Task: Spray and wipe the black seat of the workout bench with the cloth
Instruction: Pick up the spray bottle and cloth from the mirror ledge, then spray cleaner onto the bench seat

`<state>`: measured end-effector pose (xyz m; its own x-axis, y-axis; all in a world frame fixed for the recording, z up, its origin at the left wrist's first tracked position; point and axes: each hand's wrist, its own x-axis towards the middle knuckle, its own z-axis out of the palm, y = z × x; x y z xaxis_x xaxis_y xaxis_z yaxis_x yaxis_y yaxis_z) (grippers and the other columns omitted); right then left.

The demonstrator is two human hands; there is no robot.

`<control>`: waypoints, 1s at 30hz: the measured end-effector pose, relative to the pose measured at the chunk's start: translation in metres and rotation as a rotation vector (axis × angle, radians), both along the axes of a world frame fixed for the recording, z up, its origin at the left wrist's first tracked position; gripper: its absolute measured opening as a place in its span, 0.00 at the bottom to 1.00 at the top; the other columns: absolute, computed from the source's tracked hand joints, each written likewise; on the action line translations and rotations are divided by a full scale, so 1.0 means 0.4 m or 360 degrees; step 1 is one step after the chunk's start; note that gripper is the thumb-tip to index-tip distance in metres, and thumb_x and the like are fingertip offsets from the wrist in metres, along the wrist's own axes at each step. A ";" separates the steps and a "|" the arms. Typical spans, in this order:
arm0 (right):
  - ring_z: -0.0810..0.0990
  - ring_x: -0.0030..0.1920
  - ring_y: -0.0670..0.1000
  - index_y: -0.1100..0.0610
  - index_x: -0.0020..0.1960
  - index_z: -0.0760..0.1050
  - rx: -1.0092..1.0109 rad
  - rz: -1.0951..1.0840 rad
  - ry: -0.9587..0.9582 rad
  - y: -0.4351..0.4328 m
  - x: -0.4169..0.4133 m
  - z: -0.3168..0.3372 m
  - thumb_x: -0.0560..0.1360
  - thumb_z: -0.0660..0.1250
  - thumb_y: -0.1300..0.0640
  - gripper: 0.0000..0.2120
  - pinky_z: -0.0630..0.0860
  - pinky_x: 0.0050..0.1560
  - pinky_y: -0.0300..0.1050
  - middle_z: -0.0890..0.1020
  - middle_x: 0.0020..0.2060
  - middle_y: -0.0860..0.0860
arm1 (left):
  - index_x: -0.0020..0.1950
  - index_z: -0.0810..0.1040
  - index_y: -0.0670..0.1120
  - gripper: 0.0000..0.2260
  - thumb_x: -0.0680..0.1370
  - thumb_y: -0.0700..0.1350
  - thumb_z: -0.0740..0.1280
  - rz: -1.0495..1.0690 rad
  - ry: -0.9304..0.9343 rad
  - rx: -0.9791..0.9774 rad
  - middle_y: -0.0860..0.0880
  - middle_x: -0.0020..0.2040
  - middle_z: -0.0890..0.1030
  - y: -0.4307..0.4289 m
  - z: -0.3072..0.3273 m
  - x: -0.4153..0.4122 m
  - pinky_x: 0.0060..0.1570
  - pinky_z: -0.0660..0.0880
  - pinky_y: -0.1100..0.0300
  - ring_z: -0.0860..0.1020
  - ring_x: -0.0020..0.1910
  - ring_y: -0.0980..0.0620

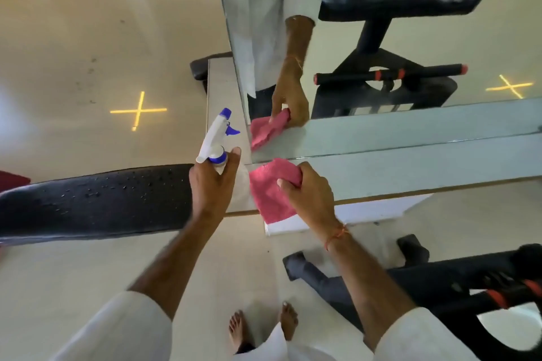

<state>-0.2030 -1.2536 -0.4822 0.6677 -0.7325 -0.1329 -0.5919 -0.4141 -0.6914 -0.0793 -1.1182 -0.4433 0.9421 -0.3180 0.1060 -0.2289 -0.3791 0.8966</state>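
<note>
Droplet-beaded seat (96,202) lies left of both hands (bottle (215,138), cloth (271,187)).

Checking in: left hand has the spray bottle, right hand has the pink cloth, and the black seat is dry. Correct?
Not quite. The black seat is wet, not dry: the head view shows droplets beaded across it. The rest stands: the left hand grips the spray bottle and the right hand holds the pink cloth.

The black seat (96,205) stretches leftward from the left hand (212,182), its padding beaded with droplets (93,192). Pale floor (73,287) lies below, with a yellow cross (137,110) beyond the hand.
</note>
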 end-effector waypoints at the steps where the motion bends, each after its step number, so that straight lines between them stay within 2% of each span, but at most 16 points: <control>1: 0.81 0.42 0.51 0.52 0.51 0.72 0.0102 0.0017 -0.0067 0.005 0.004 0.011 0.79 0.72 0.47 0.12 0.74 0.42 0.44 0.80 0.40 0.46 | 0.69 0.74 0.41 0.20 0.80 0.47 0.72 0.0042 0.0021 -0.0011 0.50 0.52 0.80 0.011 0.003 -0.002 0.52 0.76 0.70 0.79 0.46 0.55; 3: 0.78 0.41 0.46 0.52 0.53 0.75 0.0311 0.0043 -0.0239 0.024 0.020 0.028 0.78 0.74 0.48 0.12 0.71 0.39 0.36 0.80 0.40 0.42 | 0.66 0.77 0.40 0.19 0.79 0.48 0.72 0.0121 0.0068 -0.0040 0.49 0.51 0.82 0.042 0.008 0.002 0.45 0.73 0.78 0.80 0.44 0.58; 4: 0.78 0.41 0.42 0.53 0.54 0.76 0.0395 0.0056 -0.0317 0.040 0.030 0.038 0.78 0.75 0.48 0.12 0.70 0.39 0.32 0.79 0.41 0.40 | 0.64 0.78 0.40 0.17 0.79 0.48 0.73 0.0149 0.0094 -0.0058 0.50 0.49 0.83 0.062 0.010 0.005 0.42 0.73 0.78 0.80 0.43 0.61; 7: 0.78 0.43 0.40 0.53 0.57 0.77 0.0587 0.0087 -0.0473 0.105 0.067 0.047 0.79 0.73 0.47 0.12 0.72 0.39 0.27 0.81 0.44 0.41 | 0.49 0.81 0.48 0.03 0.78 0.45 0.73 0.0268 0.0178 -0.0151 0.57 0.39 0.83 0.137 0.016 0.013 0.40 0.74 0.68 0.80 0.39 0.67; 9: 0.80 0.46 0.42 0.53 0.58 0.77 0.0695 0.0112 -0.0518 0.159 0.097 0.048 0.79 0.73 0.47 0.13 0.74 0.41 0.29 0.82 0.47 0.44 | 0.44 0.80 0.52 0.05 0.79 0.43 0.72 0.0294 0.0234 -0.0238 0.54 0.39 0.84 0.197 0.021 0.022 0.41 0.76 0.64 0.82 0.40 0.61; 11: 0.81 0.50 0.45 0.51 0.62 0.76 0.0789 0.0134 -0.0516 0.222 0.132 0.051 0.79 0.73 0.47 0.16 0.76 0.46 0.35 0.82 0.52 0.45 | 0.46 0.80 0.54 0.06 0.79 0.43 0.72 0.0275 0.0321 -0.0364 0.50 0.41 0.85 0.263 0.025 0.038 0.43 0.80 0.63 0.84 0.42 0.54; 14: 0.81 0.52 0.47 0.48 0.59 0.75 0.0861 0.0185 -0.0497 0.325 0.196 0.050 0.78 0.74 0.46 0.13 0.77 0.48 0.39 0.82 0.52 0.44 | 0.45 0.78 0.55 0.06 0.80 0.46 0.72 0.0341 0.0460 -0.0473 0.51 0.39 0.83 0.374 0.028 0.072 0.40 0.78 0.69 0.82 0.38 0.59; 17: 0.82 0.52 0.52 0.51 0.58 0.76 0.0838 0.0252 -0.0426 0.438 0.273 0.047 0.78 0.73 0.45 0.15 0.80 0.51 0.46 0.83 0.52 0.49 | 0.46 0.77 0.54 0.05 0.80 0.49 0.71 0.0431 0.0592 -0.0551 0.48 0.40 0.81 0.495 0.023 0.121 0.35 0.75 0.73 0.81 0.36 0.60; 19: 0.82 0.52 0.52 0.51 0.58 0.76 0.0808 0.0306 -0.0387 0.522 0.332 0.048 0.78 0.73 0.44 0.15 0.80 0.51 0.48 0.83 0.53 0.50 | 0.52 0.78 0.54 0.04 0.80 0.50 0.71 0.0491 0.0699 -0.0620 0.49 0.42 0.81 0.586 0.014 0.166 0.39 0.77 0.67 0.81 0.41 0.56; 22: 0.80 0.48 0.48 0.51 0.54 0.76 0.0822 0.0329 -0.0385 0.650 0.425 0.045 0.78 0.73 0.45 0.12 0.75 0.44 0.42 0.82 0.49 0.47 | 0.63 0.77 0.52 0.12 0.80 0.50 0.71 0.0471 0.0736 -0.0642 0.50 0.43 0.82 0.730 -0.011 0.253 0.43 0.78 0.58 0.81 0.43 0.54; 24: 0.79 0.44 0.46 0.52 0.52 0.76 0.0819 0.0328 -0.0382 0.739 0.495 0.037 0.79 0.73 0.47 0.11 0.73 0.40 0.39 0.82 0.45 0.46 | 0.62 0.79 0.54 0.11 0.80 0.50 0.71 0.0425 0.0682 -0.0646 0.52 0.40 0.82 0.829 -0.023 0.320 0.43 0.79 0.57 0.81 0.39 0.57; 26: 0.80 0.44 0.46 0.53 0.53 0.77 0.0840 0.0329 -0.0369 0.818 0.562 0.034 0.79 0.74 0.47 0.11 0.73 0.41 0.40 0.82 0.45 0.47 | 0.59 0.79 0.58 0.09 0.80 0.49 0.72 0.0404 0.0666 -0.0676 0.53 0.38 0.82 0.920 -0.029 0.380 0.44 0.81 0.56 0.82 0.37 0.58; 30: 0.79 0.45 0.47 0.53 0.52 0.77 0.0854 0.0301 -0.0348 0.939 0.687 0.028 0.78 0.74 0.47 0.11 0.72 0.40 0.40 0.82 0.47 0.47 | 0.64 0.79 0.57 0.14 0.79 0.49 0.73 0.0338 0.0698 -0.0598 0.51 0.45 0.85 1.070 -0.040 0.496 0.54 0.83 0.43 0.83 0.41 0.52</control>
<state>0.0716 -0.8780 -0.4712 0.8331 -0.4675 -0.2957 -0.3628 -0.0581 -0.9301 0.1190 -0.6903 -0.4591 0.9620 -0.1346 -0.2376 0.2376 -0.0157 0.9712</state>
